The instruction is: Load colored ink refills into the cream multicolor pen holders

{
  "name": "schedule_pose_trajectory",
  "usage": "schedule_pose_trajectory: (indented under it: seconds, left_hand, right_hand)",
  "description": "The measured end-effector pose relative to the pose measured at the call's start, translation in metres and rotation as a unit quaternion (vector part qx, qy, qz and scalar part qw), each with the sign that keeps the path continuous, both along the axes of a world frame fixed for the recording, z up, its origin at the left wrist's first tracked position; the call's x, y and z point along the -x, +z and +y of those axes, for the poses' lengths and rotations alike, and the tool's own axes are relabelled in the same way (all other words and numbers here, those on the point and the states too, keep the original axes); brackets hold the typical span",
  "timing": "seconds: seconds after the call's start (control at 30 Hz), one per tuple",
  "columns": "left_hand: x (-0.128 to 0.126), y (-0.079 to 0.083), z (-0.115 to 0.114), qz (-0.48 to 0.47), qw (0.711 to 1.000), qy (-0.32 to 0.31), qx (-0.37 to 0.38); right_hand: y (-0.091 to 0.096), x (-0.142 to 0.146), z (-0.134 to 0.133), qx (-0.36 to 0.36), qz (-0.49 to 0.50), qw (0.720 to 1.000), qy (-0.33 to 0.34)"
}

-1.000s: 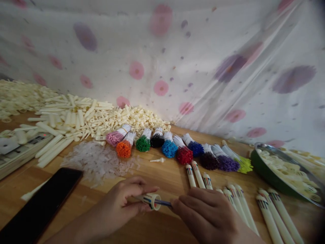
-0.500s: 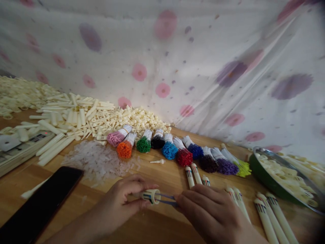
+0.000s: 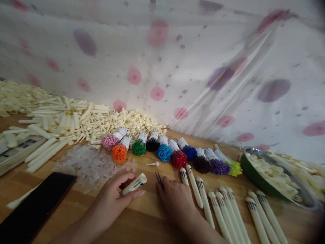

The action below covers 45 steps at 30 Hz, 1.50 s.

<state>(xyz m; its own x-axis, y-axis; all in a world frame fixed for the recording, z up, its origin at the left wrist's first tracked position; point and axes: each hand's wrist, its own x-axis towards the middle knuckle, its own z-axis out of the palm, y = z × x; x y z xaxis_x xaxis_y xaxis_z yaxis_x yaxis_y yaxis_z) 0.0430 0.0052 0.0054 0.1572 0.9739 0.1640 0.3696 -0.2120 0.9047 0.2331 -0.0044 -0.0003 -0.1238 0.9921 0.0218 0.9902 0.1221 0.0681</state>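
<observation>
My left hand is closed around a cream pen barrel with coloured marks, its open end pointing up and right. A little to its right, my right hand pinches a few thin dark refills that stick up from the fingers, clear of the barrel. Both hands rest low over the wooden table. Beyond them lies a row of bundled refills: pink, orange, green, black, blue, red and purple.
Several assembled cream pens lie to the right of my hands. A green bowl of cream parts sits far right. Heaps of cream barrels and clips, clear small bits and a black phone lie on the left. A flowered cloth hangs behind.
The refills have come out of the barrel. My right hand has drawn back and down with them while the left hand tilted the barrel upward. The view shifted slightly right.
</observation>
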Motion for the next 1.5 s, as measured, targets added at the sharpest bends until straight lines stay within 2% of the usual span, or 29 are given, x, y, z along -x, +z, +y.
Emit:
schedule_pose_trajectory:
  seconds: [0.13,0.3,0.43,0.53,0.73,0.87,1.03,1.27,1.37,1.5]
  left_hand:
    - [-0.001,-0.006,0.001,-0.026,1.0,0.008,0.009]
    - [-0.007,-0.015,-0.004,-0.019,0.999,-0.011,0.036]
    - [-0.014,-0.019,-0.01,-0.048,0.997,0.015,0.061]
    - [-0.015,-0.02,-0.01,-0.061,0.996,0.022,0.067]
    - [-0.009,-0.022,-0.006,-0.015,0.998,-0.038,0.048]
    - [-0.007,-0.024,-0.007,0.0,0.999,-0.032,0.034]
    - [-0.008,-0.025,-0.006,0.013,0.999,-0.03,0.029]
    - [-0.008,-0.024,-0.007,0.006,0.999,-0.029,0.024]
    - [-0.008,-0.024,-0.007,0.014,0.999,-0.035,0.019]
    - [-0.008,-0.025,-0.005,0.023,0.999,-0.035,0.013]
  right_hand:
    - [0.016,-0.013,0.004,-0.027,0.022,0.999,-0.034]
    - [0.036,-0.063,0.032,-0.095,0.083,0.986,-0.108]
    - [0.036,-0.092,0.054,-0.102,0.124,0.983,-0.095]
    - [0.033,-0.092,0.059,-0.098,0.13,0.984,-0.069]
    - [0.027,-0.08,0.062,-0.119,0.093,0.987,-0.061]
    - [0.019,-0.082,0.065,-0.139,0.075,0.985,-0.066]
    - [0.011,-0.086,0.06,-0.147,0.061,0.986,-0.039]
    - [0.014,-0.089,0.058,-0.136,0.044,0.99,0.018]
    - [0.016,-0.089,0.063,-0.132,0.042,0.99,0.013]
    - [0.014,-0.088,0.073,-0.134,0.038,0.99,-0.038]
